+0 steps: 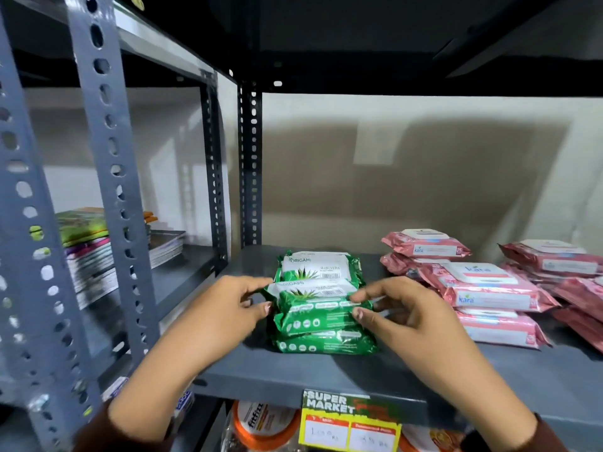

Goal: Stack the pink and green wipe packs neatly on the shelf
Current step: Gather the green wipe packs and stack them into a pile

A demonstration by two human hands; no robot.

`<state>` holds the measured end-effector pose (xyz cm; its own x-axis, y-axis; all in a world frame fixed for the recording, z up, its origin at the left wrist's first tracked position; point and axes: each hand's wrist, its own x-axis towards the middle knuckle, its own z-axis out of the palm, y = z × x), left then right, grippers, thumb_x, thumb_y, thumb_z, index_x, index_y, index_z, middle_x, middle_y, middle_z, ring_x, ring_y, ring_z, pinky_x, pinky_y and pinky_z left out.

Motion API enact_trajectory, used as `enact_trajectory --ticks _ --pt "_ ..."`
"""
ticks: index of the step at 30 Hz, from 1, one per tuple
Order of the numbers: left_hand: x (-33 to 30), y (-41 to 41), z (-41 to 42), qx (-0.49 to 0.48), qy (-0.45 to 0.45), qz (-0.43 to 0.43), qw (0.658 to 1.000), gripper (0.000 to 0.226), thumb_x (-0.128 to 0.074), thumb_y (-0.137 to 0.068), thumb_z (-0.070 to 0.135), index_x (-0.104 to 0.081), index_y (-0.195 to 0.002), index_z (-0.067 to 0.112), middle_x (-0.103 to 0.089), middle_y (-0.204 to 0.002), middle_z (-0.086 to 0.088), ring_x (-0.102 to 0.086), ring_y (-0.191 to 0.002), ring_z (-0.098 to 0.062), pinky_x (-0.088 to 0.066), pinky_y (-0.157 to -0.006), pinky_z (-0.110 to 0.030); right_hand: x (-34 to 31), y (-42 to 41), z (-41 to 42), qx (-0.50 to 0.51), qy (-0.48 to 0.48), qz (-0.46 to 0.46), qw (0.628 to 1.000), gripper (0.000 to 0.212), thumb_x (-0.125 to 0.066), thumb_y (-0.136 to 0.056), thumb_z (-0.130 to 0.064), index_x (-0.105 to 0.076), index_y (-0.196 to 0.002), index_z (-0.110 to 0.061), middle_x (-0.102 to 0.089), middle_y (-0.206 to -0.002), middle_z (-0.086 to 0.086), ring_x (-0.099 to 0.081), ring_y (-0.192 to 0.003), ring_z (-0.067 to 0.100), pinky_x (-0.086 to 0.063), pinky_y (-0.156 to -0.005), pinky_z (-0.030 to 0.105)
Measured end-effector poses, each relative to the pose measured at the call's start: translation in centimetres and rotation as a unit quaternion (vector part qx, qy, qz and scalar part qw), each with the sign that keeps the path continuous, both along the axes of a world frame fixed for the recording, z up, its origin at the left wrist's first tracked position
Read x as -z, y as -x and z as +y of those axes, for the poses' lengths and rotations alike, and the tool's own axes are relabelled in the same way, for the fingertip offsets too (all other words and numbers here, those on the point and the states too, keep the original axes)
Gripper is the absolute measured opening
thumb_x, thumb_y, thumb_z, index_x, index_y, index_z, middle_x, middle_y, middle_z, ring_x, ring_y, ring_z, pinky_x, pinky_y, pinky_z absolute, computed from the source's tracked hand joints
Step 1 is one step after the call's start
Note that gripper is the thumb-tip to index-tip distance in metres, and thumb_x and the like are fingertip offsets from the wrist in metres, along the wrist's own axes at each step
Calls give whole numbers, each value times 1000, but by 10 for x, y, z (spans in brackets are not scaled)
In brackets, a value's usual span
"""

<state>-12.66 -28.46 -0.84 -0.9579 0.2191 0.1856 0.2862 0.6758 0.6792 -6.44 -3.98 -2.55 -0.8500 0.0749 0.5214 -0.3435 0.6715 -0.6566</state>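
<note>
Grey metal shelf (326, 376) is seen from above and in front, framed by grey perforated steel uprights (107, 177).

Green plastic wipe packs (321, 301) are stacked at the left-centre of the shelf board, in two rows: a rear pile with a white "ORIGAMI" label facing up, and a front pile just in front of it, touching. The top pack of the front pile sits slightly askew, overhanging the packs below.

Left hand (222, 308) is placed at the left end of the front pile's top pack, thumb and fingers pinched on its crimped edge. Right hand (404, 311) is placed at the right end of the same pack, with its fingertips (357, 313) pressed on the front corner. Both grips are closed on that top pack, which rests on the pile. Brown sleeves are visible at both wrists.

Pink plastic wipe packs (486, 288) with white flip lids lie on the right half of the same shelf, in loose overlapping piles, several tilted and not squared up. They are apart from the green packs, with bare shelf between.

A yellow and green "SUPER MARKET" price tag (346, 422) is fixed to the shelf's front lip. Orange-lidded white containers (261, 425) are seen on the level below. A pile of colourful books (94, 249) is stacked on the neighbouring rack at left.
</note>
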Motion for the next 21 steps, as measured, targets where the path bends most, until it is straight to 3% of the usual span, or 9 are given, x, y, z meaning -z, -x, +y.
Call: enact_trajectory --ticks 2,5,8,10,12,14,16,19,21 --pt "-2 7 1 -1 4 8 1000 50 -62 -96 12 -59 -137 40 -70 -128 7 -68 -112 -17 -51 -96 -29 -9 -3 -1 -26 24 -5 999 6 -74 -85 -31 -76 -91 -30 -75 -91 -10 -69 -83 8 -57 -76 34" --pt "-10 29 8 -41 -63 -20 997 39 -54 -98 6 -65 -134 19 -68 -133 4 -62 -121 -13 -41 -104 -24 -32 11 0 -38 221 -10 974 19 -61 -95 -25 -76 -90 -14 -75 -77 -11 -65 -70 -2 -48 -66 14" --pt "-28 50 20 -85 -73 -49 993 28 -56 -87 35 -77 -93 18 -78 -112 -10 -71 -105 -27 -53 -99 -36 -55 48 8 2 318 -137 938 33 -49 -98 -46 -69 -100 -19 -72 -100 0 -65 -87 13 -48 -78 31" --pt "-34 63 29 -68 -66 -103 990 52 -52 -75 43 -76 -95 2 -77 -108 -18 -72 -103 -33 -55 -97 -44 -59 69 12 -2 299 -283 911 58 -39 -93 -65 -63 -115 -17 -65 -98 5 -59 -82 19 -43 -69 35" --pt "-37 69 39 -47 -63 -130 988 46 -52 -85 36 -72 -100 -2 -73 -117 -22 -70 -101 -33 -54 -96 -44 -55 86 13 -16 258 -352 900 75 -33 -90 -73 -56 -128 -14 -61 -96 7 -57 -72 22 -40 -59 31" --pt "-41 66 46 -33 -75 -125 989 26 -52 -91 28 -66 -92 6 -73 -111 -23 -62 -88 -28 -54 -86 -42 -49 99 11 -14 254 -351 901 76 -32 -89 -75 -58 -119 -10 -60 -80 7 -54 -57 21 -36 -52 27" --pt "-40 60 50 -35 -85 -125 988 19 -52 -88 27 -59 -78 12 -63 -84 -15 -51 -75 -23 -43 -69 -34 -47 109 8 4 259 -337 905 74 -34 -89 -75 -62 -104 -8 -58 -66 4 -54 -48 17 -40 -53 27" --pt "-40 54 51 -36 -146 -138 979 22 -55 -77 35 -59 -69 15 -57 -77 -5 -56 -74 -21 -44 -71 -34 -46 120 4 15 303 -303 904 75 -35 -93 -69 -66 -113 -4 -72 -96 8 -66 -78 22 -54 -72 33" --pt "-46 57 54 -52 -192 -124 972 30 -56 -74 41 -64 -79 12 -66 -85 -2 -63 -81 -19 -49 -79 -34 -52 126 5 4 338 -273 901 72 -33 -96 -65 -66 -115 -4 -72 -105 10 -66 -76 21 -51 -59 28"
